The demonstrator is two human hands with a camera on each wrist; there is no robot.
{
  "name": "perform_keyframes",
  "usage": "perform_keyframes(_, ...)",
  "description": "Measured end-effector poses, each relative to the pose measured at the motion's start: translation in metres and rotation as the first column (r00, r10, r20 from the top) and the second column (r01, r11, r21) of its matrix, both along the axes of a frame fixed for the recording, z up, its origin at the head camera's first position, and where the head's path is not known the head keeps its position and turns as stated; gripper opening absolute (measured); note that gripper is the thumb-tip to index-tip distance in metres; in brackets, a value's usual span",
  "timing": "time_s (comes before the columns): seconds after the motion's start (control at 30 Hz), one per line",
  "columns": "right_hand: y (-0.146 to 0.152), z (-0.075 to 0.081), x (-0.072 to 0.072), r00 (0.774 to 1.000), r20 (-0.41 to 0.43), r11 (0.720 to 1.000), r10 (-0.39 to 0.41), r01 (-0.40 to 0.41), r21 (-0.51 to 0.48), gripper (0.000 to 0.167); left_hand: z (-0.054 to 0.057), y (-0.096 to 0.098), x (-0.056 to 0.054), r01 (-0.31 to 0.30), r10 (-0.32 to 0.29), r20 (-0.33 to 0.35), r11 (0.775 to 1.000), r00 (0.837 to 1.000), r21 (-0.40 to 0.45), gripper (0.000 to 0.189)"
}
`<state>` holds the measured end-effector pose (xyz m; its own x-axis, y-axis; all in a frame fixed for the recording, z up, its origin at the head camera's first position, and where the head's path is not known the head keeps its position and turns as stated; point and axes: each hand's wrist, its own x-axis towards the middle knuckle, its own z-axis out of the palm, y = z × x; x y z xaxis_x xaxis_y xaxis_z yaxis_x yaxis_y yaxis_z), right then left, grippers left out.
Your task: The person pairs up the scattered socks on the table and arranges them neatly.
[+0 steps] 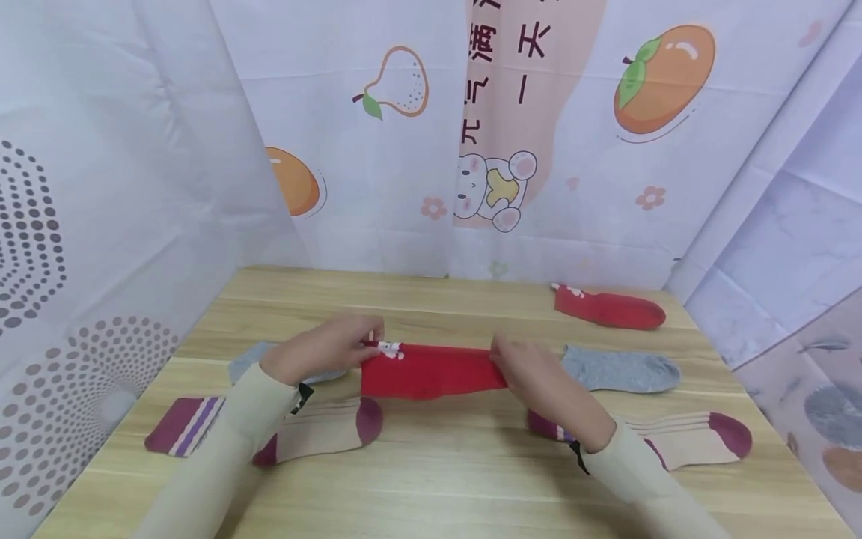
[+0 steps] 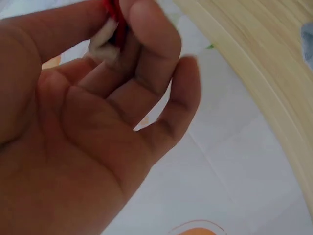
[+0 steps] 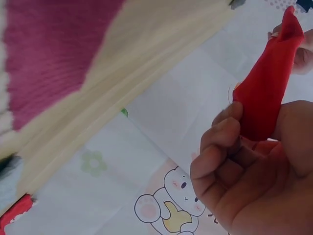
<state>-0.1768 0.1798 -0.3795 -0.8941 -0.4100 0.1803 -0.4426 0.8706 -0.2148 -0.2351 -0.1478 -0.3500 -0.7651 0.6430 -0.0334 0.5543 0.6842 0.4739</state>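
Observation:
A red sock [image 1: 431, 372] with a white figure at its cuff is stretched sideways between both hands, above the table's middle. My left hand [image 1: 333, 346] pinches the cuff end; in the left wrist view a bit of red and white cloth [image 2: 113, 34] shows between thumb and fingers. At the other end, my right hand [image 1: 535, 374] grips the toe, and the right wrist view shows the red sock [image 3: 266, 88] running from those fingers toward the left hand. Beneath the left arm lie a grey sock [image 1: 330, 376] and a cream and maroon sock [image 1: 323, 429], both partly hidden.
On the right of the wooden table [image 1: 444, 479] lie another red sock [image 1: 622, 310], a grey sock [image 1: 626, 370] and a cream sock with maroon toe [image 1: 700, 438], partly covered by the right arm. A printed white curtain [image 1: 377, 187] stands behind the table.

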Motion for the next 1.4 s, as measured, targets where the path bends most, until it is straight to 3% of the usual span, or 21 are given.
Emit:
perform_keyframes(0.07,0.003,-0.003,0.005,1.0,-0.016,0.999,0.021,-0.021,0.03,0.019,0.0,0.002,0.003,0.021,-0.021,0.042,1.0,0.999,-0.004,0.013)
perform_keyframes(0.2,0.008,-0.008,0.013,0.996,-0.045,0.995,0.078,-0.075,0.063,0.017,-0.003,0.01,0.01,0.071,-0.069,0.04,0.997,0.997,-0.03,0.013)
perform_keyframes(0.37,0.02,-0.015,0.024,0.992,-0.054,0.99,0.114,-0.109,0.085,0.018,-0.003,0.024,0.024,0.113,-0.107,0.087,0.991,0.99,-0.071,0.015)
perform_keyframes(0.5,0.029,-0.021,0.032,0.99,-0.057,0.986,0.126,-0.119,0.117,0.017,-0.001,0.034,0.032,0.148,-0.145,0.055,0.987,0.988,-0.063,0.015)
perform_keyframes(0.73,0.034,-0.029,0.04,0.985,0.038,0.983,0.17,-0.172,0.059,0.018,-0.012,0.044,0.04,0.12,-0.104,0.135,0.986,0.985,-0.117,0.018)
perform_keyframes(1.0,0.037,-0.032,0.04,0.984,0.086,0.984,0.159,-0.165,0.065,0.021,-0.027,0.051,0.046,0.1,-0.067,0.189,0.98,0.98,-0.172,0.015)
perform_keyframes(1.17,0.039,-0.03,0.041,0.968,0.187,0.981,0.166,-0.181,0.066,0.017,-0.034,0.055,0.049,0.145,-0.112,0.167,0.968,0.98,-0.203,0.016)
perform_keyframes(1.4,0.04,-0.028,0.045,0.966,0.195,0.978,0.167,-0.188,0.094,0.016,-0.041,0.057,0.053,0.135,-0.107,0.128,0.963,0.986,-0.234,0.018)
